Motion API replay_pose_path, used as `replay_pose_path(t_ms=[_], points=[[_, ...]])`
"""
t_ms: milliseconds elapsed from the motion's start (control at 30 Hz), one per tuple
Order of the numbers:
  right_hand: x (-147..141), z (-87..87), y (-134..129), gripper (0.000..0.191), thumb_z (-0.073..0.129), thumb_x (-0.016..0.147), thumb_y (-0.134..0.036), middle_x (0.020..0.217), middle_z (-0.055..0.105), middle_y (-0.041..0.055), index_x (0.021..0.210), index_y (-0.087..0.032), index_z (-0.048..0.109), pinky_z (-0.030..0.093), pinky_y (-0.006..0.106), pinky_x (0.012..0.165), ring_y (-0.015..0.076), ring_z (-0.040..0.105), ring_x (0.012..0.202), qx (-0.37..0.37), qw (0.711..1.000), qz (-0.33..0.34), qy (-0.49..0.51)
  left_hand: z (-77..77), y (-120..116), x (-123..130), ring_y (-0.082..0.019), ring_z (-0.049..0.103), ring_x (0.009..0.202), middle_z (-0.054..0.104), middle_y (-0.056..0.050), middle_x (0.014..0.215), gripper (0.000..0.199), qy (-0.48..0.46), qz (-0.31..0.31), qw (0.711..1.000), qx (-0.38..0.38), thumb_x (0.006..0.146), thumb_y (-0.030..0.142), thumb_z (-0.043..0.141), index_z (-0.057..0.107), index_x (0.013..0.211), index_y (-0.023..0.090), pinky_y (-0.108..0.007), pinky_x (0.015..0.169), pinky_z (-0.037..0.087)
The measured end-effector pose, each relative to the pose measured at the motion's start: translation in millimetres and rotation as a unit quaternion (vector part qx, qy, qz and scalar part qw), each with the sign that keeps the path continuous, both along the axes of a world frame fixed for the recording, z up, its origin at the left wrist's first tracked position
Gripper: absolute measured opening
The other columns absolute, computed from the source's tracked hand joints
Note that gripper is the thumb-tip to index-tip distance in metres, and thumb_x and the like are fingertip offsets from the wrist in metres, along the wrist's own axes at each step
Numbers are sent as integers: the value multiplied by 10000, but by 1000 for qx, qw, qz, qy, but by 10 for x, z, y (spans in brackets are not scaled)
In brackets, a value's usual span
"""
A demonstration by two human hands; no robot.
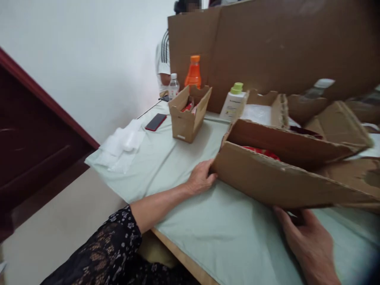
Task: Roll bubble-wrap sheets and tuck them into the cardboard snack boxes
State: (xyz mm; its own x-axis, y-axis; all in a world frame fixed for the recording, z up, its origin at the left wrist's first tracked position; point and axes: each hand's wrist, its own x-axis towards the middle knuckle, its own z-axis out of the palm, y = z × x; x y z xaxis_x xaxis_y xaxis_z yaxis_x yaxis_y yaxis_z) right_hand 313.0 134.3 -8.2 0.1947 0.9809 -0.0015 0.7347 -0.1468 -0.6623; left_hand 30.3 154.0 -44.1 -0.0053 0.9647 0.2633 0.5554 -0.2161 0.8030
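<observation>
A long open cardboard box (285, 180) lies on the pale green cloth, tilted slightly, with something red (263, 152) inside. My left hand (202, 178) grips its left end, with the fingers partly hidden behind the corner. At the near lower edge, my right hand (311, 241) holds the same box, its fingertips tucked out of sight underneath. Behind the long box is another open carton (279, 109) with white material in it. A smaller cardboard box (185, 124) holding red items stands beyond my left hand.
A phone (156, 122) and crumpled white plastic (123, 144) lie at the left of the table (178, 217). An orange bottle (193, 73), a clear bottle (173, 86) and a white bottle with a green cap (233, 103) stand farther back. A tall cardboard panel (267, 47) hides most of another person (163, 51).
</observation>
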Motion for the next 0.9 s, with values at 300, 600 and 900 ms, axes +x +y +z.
replay_pose_path(t_ms=[300, 600, 900], points=[[-63, 105, -28, 227, 611, 665, -536, 613, 679, 83, 685, -322, 539, 487, 464, 672, 380, 699, 725, 13, 1000, -6, -28, 47, -684, -448, -318, 537, 1358, 596, -168, 1461, 509, 56, -85, 994, -29, 827, 264, 612, 632, 1326, 165, -497, 1156, 426], [-92, 180, -25, 201, 596, 645, -514, 612, 634, 92, 694, -345, 499, 478, 478, 722, 407, 701, 828, -20, 1000, -3, -20, 295, -1386, -2145, -329, 573, 1300, 676, -128, 1329, 280, 186, 267, 945, 43, 822, 231, 613, 751, 1064, 224, -534, 1178, 390], [-92, 176, -8, 182, 607, 649, -502, 684, 674, 113, 687, -348, 518, 482, 475, 722, 402, 706, 860, -31, 999, -7, -25, 461, -1061, -2752, -402, 166, 1583, 221, -217, 1700, 822, 297, 386, 872, -55, 744, 283, 739, 466, 1507, 144, -559, 1251, 192]])
